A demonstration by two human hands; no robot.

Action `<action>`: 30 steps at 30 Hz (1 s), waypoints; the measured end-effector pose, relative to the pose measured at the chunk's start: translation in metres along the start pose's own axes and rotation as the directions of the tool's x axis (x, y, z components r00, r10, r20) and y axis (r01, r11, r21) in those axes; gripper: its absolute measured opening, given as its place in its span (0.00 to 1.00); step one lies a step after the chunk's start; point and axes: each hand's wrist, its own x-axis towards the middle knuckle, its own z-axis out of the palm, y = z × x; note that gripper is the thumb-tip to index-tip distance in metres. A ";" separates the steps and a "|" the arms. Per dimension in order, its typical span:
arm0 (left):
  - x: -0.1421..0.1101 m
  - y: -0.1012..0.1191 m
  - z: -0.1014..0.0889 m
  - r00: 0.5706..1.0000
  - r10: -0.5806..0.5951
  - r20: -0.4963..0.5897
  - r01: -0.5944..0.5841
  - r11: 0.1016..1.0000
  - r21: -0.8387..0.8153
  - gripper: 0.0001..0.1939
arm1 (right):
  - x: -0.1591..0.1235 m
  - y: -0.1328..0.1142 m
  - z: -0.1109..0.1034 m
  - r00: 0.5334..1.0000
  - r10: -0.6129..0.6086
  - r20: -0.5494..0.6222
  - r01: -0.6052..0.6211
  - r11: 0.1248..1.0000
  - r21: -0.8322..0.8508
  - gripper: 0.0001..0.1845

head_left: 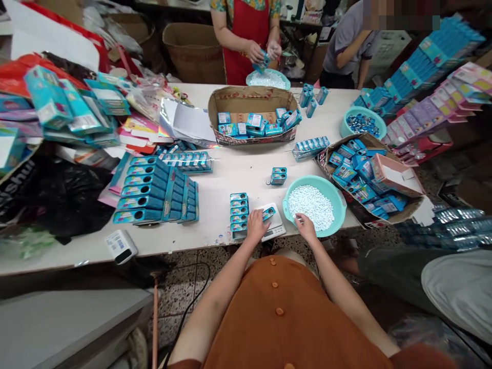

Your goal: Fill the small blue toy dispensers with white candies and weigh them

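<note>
"Hands first; how are they lying?"

"Right hand [305, 228] is hanging at the near left rim of the bowl [340, 207], its forearm slanting in from the lower right; the fingers are curling, but whether the tips are pinching a pellet I cannot tell; left hand [257, 226] is pinching one end of a box [269, 212], its forearm slanting in from the lower left."

"Where is the box sitting, then?"

"Over the scale [275, 232], between the hands; it is lying just ahead and to the right of the left palm, touching those fingers; the right hand is hanging apart from it."

"And its long axis?"

"Its showing face is running sideways, the right end slanting away from the body and towards the bowl; the left hand is plainly the nearer one."

"What is standing about it?"

"Pellets [312, 204] are filling the bowl on the right; a row [239, 211] of like boxes is standing just left of the scale; a pair [279, 176] is standing beyond; farther on, a carton [255, 139] is holding more, and across the table a co-worker [249, 31] is handling a blue pack [261, 61]."
</note>
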 end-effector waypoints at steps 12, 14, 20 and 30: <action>0.009 0.046 -0.051 0.974 0.188 -0.130 -0.209 0.962 -0.174 0.17 | -0.003 0.026 -0.021 0.979 0.156 -0.131 -0.131 0.975 0.182 0.20; 0.016 0.060 -0.060 0.963 0.243 -0.117 -0.259 0.954 -0.148 0.17 | 0.002 0.027 -0.019 0.970 0.202 -0.132 -0.161 0.949 0.269 0.21; 0.036 0.081 -0.066 0.947 0.323 0.001 -0.323 0.946 -0.018 0.18 | 0.020 0.024 -0.018 0.945 0.305 -0.116 -0.206 0.834 0.512 0.21; 0.035 0.088 -0.063 0.937 0.346 0.046 -0.348 0.936 0.057 0.19 | 0.016 -0.015 -0.061 0.982 0.167 -0.091 -0.082 0.805 0.587 0.14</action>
